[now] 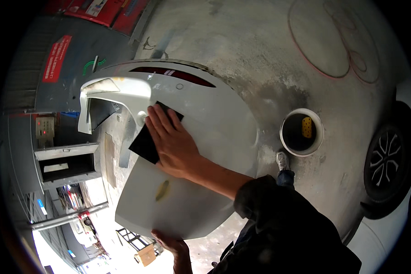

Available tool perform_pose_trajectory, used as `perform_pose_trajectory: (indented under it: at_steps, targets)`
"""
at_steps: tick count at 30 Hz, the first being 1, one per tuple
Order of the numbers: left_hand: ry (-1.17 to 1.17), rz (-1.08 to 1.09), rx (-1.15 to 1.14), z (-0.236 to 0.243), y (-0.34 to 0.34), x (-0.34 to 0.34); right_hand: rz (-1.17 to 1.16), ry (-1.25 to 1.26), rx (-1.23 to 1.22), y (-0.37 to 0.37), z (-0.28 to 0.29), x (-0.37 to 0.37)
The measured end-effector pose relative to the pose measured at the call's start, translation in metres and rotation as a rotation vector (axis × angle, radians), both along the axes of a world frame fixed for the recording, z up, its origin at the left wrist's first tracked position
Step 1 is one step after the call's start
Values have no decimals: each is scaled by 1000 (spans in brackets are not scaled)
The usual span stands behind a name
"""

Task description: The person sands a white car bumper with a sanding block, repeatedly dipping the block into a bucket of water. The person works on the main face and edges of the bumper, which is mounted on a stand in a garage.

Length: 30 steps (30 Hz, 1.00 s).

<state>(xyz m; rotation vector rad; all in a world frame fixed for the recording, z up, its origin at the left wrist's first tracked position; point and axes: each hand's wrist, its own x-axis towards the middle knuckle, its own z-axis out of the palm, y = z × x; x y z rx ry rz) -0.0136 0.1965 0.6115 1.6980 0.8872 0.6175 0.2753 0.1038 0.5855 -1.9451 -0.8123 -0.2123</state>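
Sanding, mid-step | right hand (171, 139) flat, open, pressing black sheet (146, 144) on white bumper (205, 137) | left hand (171, 243) gripping bumper's lower edge | next likely calls for steady, even strokes.

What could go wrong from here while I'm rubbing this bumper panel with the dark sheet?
The white bumper panel seems steadied only by the left hand at its edge, so pressure from the right hand may shift it. The black sanding sheet could slip sideways. The bucket beside the foot could get kicked.
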Motion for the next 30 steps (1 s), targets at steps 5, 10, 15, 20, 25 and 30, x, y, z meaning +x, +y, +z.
perform_pose_trajectory:
  at_steps: [5,10,15,20,25,30]
  targets:
    - [-17,-29,-22,0,-3,4,-58,143,47,-28,-48,-46]
    - [0,-73,-61,-2,4,7,-425,520,345,-34,-215,-157]
    - [65,-171,-37,-4,14,-1,-561,452,311,-15,-159,-137]
    - [24,-128,-68,3,8,3,-277,260,70,-21,-45,-76]
    - [41,-184,-113,1,17,-1,-72,104,19,-5,-35,-123]
    - [112,-81,75,0,2,7,12,254,189,-36,-94,-122]
